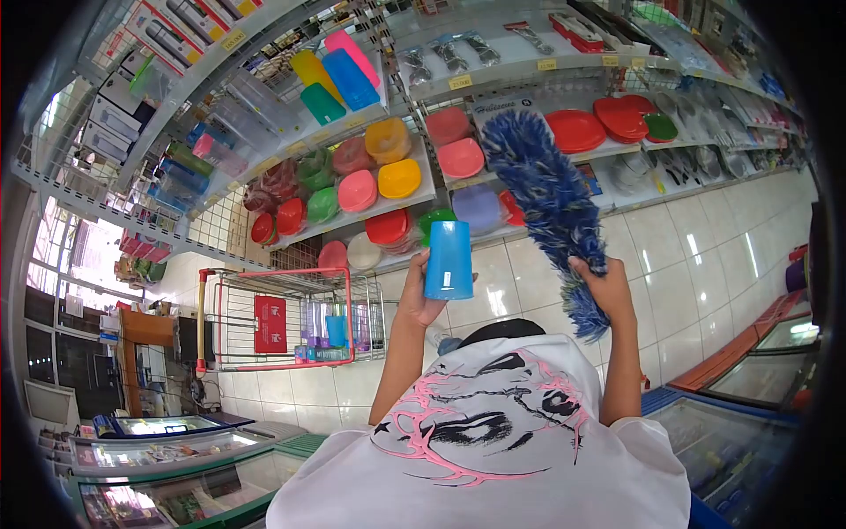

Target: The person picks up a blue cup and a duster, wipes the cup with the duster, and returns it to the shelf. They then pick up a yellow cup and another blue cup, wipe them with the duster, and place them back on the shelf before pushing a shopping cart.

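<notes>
My left hand (pixel 420 293) is closed around a blue plastic cup (pixel 450 258), held up in front of my chest; part of the fingers is hidden behind it. In my right hand (pixel 608 289) is a fluffy blue duster (pixel 545 181), gripped near its lower end. The duster leans up and to the left, its top in front of the shelf. Just beyond the cup are a purple bowl (pixel 477 206) and a green bowl (pixel 435 221) on the bottom shelf.
A shopping cart (pixel 350 310) with several colourful items stands on the left. Ahead, shelves carry stacked bowls (pixel 357 190), upright tumblers (pixel 350 78) and red plates (pixel 575 130). Glass-topped freezers (pixel 220 483) stand lower left, and another freezer (pixel 718 450) lower right. The floor has pale tiles (pixel 696 242).
</notes>
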Motion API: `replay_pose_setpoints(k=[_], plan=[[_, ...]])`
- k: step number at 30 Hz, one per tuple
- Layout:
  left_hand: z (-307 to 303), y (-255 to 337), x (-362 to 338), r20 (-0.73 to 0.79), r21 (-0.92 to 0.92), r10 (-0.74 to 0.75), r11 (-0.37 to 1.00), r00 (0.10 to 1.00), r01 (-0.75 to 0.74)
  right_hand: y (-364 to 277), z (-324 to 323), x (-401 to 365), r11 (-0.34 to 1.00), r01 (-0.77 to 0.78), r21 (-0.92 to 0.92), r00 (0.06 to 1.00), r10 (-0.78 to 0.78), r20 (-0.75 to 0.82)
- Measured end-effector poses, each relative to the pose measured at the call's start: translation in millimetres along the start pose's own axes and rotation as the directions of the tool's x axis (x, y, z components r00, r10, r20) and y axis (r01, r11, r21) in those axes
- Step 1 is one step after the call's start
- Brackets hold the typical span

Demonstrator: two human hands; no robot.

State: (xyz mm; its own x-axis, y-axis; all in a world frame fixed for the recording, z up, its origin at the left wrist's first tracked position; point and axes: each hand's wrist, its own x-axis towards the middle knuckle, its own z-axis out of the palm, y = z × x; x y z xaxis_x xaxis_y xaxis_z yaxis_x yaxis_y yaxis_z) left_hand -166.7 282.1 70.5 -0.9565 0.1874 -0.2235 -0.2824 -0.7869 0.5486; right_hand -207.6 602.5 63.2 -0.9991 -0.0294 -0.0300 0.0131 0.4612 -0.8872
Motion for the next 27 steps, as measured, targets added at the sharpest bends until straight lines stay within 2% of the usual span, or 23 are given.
replay_pose_setpoints(k=[2, 4, 5, 6, 7, 8, 9, 10, 11, 12, 13, 14, 16, 17, 19, 20, 21, 23, 24, 25, 27], plan=[[0.5, 1.3, -0.4, -0.044, 0.023, 0.008, 1.000, 0.999, -0.007, -2.4, -10.5, -7.7, 0.986, -0.116, 0.123, 0.991, 0.107, 0.077], [-5.8, -2.6, -0.3, -0.065, 0.375, 0.063, 0.926, 0.996, -0.034, -12.1, -16.9, -20.8, 0.985, -0.123, 0.120, 0.991, 0.116, 0.058], [-2.8, -5.2, -2.2, -0.073, 0.370, 0.061, 0.928, 0.996, -0.030, -15.6, -19.2, -25.6, 0.984, -0.130, 0.120, 0.991, 0.126, 0.044], [2.2, -7.8, -3.4, -0.023, 0.701, 0.222, 0.699, 0.975, -0.142, -10.4, -26.4, -25.6, 0.987, -0.161, 0.019, 0.979, 0.157, 0.132], [7.4, -8.3, -4.3, 0.087, 0.915, 0.344, 0.343, 0.935, -0.211, -19.2, -31.2, -27.9, 0.986, -0.164, 0.019, 0.978, 0.160, 0.136], [2.4, -9.2, -2.5, 0.127, 0.953, 0.410, 0.202, 0.903, -0.225, -35.3, -38.8, -30.9, 0.992, -0.126, -0.027, 0.965, 0.129, 0.230], [1.0, -8.5, -2.7, 0.130, 0.953, 0.405, 0.201, 0.905, -0.227, -48.6, -45.3, -32.2, 0.994, -0.085, -0.067, 0.942, 0.101, 0.319], [7.7, -3.8, -4.0, 0.268, 0.945, 0.466, 0.043, 0.843, -0.323, -56.4, -49.7, -28.6, 0.978, -0.113, -0.176, 0.934, 0.165, 0.317], [13.4, 0.1, -5.0, 0.405, 0.907, 0.501, -0.118, 0.765, -0.403, -56.5, -51.7, -21.8, 0.962, -0.218, -0.163, 0.924, 0.257, 0.282], [16.6, 3.1, -3.7, 0.452, 0.882, 0.529, -0.145, 0.718, -0.449, -42.4, -51.5, -12.7, 0.962, -0.180, -0.204, 0.951, 0.223, 0.213], [15.8, 5.6, -4.8, 0.456, 0.879, 0.531, -0.145, 0.714, -0.454, -35.0, -51.5, -5.1, 0.959, -0.137, -0.249, 0.973, 0.178, 0.149], [13.5, 10.1, -6.2, 0.466, 0.882, 0.503, -0.201, 0.727, -0.426, -31.6, -53.8, -4.5, 0.961, -0.127, -0.247, 0.975, 0.167, 0.149], [9.8, 16.3, -6.6, 0.463, 0.886, 0.495, -0.266, 0.735, -0.379, -31.1, -54.1, -16.1, 0.976, -0.168, 0.138, 0.971, 0.140, 0.195], [7.3, 18.2, -7.1, 0.462, 0.887, 0.496, -0.268, 0.735, -0.377, -35.9, -52.0, -24.3, 0.961, -0.147, 0.234, 0.958, 0.079, 0.276], [0.3, 20.9, -7.5, 0.513, 0.853, 0.466, -0.367, 0.721, -0.370, -34.9, -42.4, -28.6, 0.987, -0.023, 0.156, 0.924, -0.039, 0.380], [-3.9, 20.3, -8.6, 0.497, 0.864, 0.455, -0.343, 0.739, -0.370, -26.2, -35.8, -22.6, 0.998, 0.048, -0.052, 0.926, -0.025, 0.376], [-3.9, 16.6, -8.9, 0.499, 0.862, 0.446, -0.342, 0.743, -0.374, -24.4, -31.1, -15.1, 0.998, 0.040, -0.049, 0.929, -0.019, 0.370], [5.3, 10.3, -8.6, 0.349, 0.918, 0.599, -0.066, 0.720, -0.390, -30.8, -21.3, -1.7, 0.982, -0.180, -0.062, 0.954, 0.189, 0.234], [0.3, 7.2, -10.3, 0.283, 0.923, 0.633, 0.024, 0.720, -0.383, -39.2, -19.7, -1.6, 0.980, -0.195, -0.038, 0.961, 0.199, 0.190], [6.4, 9.5, -8.0, 0.293, 0.921, 0.639, 0.011, 0.711, -0.389, -39.1, -16.2, -3.7, 0.983, -0.182, -0.030, 0.965, 0.184, 0.189], [18.6, 10.7, -7.9, -0.102, 0.845, 0.767, 0.403, 0.634, -0.352, -33.6, -7.4, -15.0, 0.974, -0.111, 0.200, 0.971, 0.063, 0.231]])
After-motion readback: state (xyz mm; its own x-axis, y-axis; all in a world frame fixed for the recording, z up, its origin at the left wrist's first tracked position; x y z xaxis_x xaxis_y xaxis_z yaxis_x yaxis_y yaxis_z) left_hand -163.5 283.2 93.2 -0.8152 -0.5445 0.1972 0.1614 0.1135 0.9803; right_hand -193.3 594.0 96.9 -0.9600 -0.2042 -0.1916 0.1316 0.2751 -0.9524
